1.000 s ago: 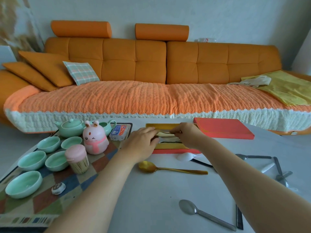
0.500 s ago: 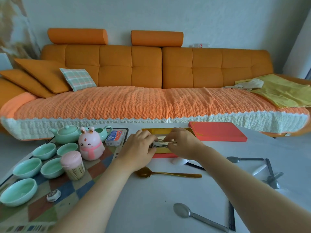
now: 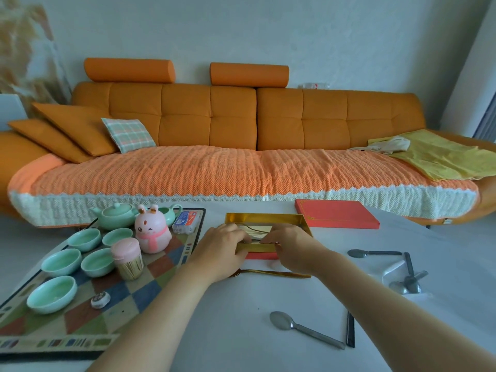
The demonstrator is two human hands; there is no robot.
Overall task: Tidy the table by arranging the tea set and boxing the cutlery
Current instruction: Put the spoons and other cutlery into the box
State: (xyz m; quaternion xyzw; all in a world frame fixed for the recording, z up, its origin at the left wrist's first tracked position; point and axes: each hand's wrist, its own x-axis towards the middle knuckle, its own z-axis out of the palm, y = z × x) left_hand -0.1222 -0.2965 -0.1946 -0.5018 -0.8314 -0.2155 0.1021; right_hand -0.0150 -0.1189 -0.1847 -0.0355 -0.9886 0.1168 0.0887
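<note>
Working inside the gold-lined box [image 3: 265,218]
Left hand [image 3: 222,248] and right hand [image 3: 292,245] are set over its near rim, fingers curled (any grip cannot be told).

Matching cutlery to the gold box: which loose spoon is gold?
The gold spoon lying just in front of the open box; the near spoon and the right spoon are grey.

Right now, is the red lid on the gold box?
No, the red lid lies flat on the table to the right of the open gold box, not on it.
</note>
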